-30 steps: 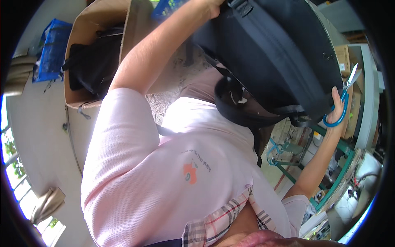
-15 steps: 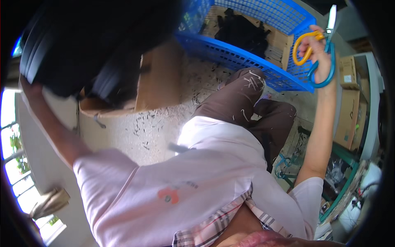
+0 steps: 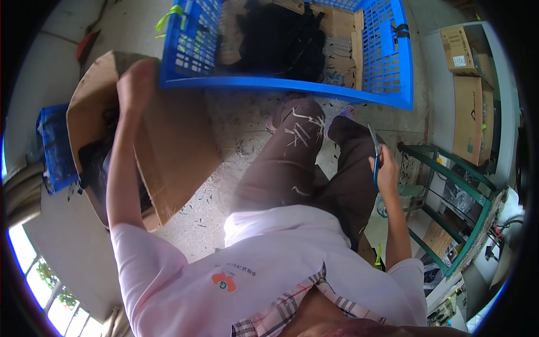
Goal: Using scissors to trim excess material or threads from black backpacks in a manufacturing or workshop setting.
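My right hand [image 3: 387,175] is closed around the handles of a pair of scissors [image 3: 373,143], whose blades point up and away beside my right knee. Its grip hides most of the handles. My left hand [image 3: 136,84] is at the top far edge of a tall cardboard box [image 3: 174,140] on my left. Motion smears its fingers, and I cannot tell whether they touch the box. Black material [image 3: 92,163] lies inside the box, partly behind my left forearm. Ahead of my knees stands a blue plastic basket [image 3: 269,84] with a heap of black cloth pieces [image 3: 281,42] in it.
A green metal frame [image 3: 449,208] stands close on my right, with cardboard cartons [image 3: 469,112] on a shelf beyond it. A blue crate [image 3: 56,149] sits left of the cardboard box. Dark scraps are scattered on the floor [image 3: 202,216].
The large black bundle my left hand held up is out of that hand, which has moved over the cardboard box. My right hand has come down toward my knee with the scissors.
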A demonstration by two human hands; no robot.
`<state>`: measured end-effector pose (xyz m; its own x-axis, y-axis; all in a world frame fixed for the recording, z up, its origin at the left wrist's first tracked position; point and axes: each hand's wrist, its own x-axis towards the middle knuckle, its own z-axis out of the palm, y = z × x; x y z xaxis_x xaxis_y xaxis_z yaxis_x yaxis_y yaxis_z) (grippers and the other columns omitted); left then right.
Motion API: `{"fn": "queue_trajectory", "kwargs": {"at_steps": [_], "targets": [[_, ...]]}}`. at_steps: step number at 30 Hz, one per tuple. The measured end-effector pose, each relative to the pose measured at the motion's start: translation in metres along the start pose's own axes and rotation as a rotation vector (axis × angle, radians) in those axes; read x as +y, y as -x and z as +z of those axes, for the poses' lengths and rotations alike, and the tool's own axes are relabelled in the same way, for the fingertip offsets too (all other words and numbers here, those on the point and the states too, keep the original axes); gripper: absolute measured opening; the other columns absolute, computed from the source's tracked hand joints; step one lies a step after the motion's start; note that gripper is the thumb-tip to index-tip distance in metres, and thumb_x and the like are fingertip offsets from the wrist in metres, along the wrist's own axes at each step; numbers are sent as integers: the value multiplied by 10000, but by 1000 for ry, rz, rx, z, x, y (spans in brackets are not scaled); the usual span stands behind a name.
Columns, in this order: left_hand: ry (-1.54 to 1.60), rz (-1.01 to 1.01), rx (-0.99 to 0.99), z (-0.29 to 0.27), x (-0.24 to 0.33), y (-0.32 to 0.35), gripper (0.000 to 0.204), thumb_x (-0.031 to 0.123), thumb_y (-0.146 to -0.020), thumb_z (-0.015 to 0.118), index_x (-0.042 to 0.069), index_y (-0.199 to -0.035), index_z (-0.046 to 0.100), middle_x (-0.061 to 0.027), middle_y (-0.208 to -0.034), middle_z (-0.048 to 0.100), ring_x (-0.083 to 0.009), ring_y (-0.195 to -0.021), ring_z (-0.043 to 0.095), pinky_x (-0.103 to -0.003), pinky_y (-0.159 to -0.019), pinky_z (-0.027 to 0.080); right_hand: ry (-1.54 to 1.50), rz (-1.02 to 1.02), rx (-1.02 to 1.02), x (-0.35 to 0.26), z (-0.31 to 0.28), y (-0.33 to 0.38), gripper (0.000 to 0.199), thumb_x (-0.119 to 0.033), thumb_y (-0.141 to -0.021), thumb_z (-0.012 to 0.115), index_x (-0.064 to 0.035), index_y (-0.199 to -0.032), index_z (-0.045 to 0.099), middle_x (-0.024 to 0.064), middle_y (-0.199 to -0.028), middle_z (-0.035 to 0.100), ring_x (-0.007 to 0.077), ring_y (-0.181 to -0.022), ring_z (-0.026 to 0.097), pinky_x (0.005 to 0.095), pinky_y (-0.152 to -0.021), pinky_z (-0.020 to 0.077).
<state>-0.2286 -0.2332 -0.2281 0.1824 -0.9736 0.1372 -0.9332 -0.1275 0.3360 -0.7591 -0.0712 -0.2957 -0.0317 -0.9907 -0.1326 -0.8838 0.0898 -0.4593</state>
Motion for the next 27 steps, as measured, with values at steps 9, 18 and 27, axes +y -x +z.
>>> {"fn": "queue_trajectory", "kwargs": {"at_steps": [9,18,27], "targets": [[-723,1139,-1090,362,171,-53,328,200,-718,594,81,-1022,572,-37,-1099,523,-214,-1120,420,-364,-848,391,-38,389,106,11,20,17,409,-112,-712,661,17,-1057,482,78,-789,498,167,-593,439,280,-532,389],[-1106,1801,-639,507,131,-78,228,243,-777,525,171,-963,637,-7,-1119,521,-235,-1168,343,-425,-1000,224,58,413,49,25,4,19,430,-108,-712,653,57,-1061,461,64,-734,458,156,-626,453,264,-581,407],[-708,825,-623,367,119,-164,89,157,-701,594,143,-784,622,-85,-679,613,-268,-687,598,-358,-694,429,-35,429,219,26,14,7,436,-114,-656,697,42,-1011,497,88,-755,484,171,-573,447,253,-521,396]]}}
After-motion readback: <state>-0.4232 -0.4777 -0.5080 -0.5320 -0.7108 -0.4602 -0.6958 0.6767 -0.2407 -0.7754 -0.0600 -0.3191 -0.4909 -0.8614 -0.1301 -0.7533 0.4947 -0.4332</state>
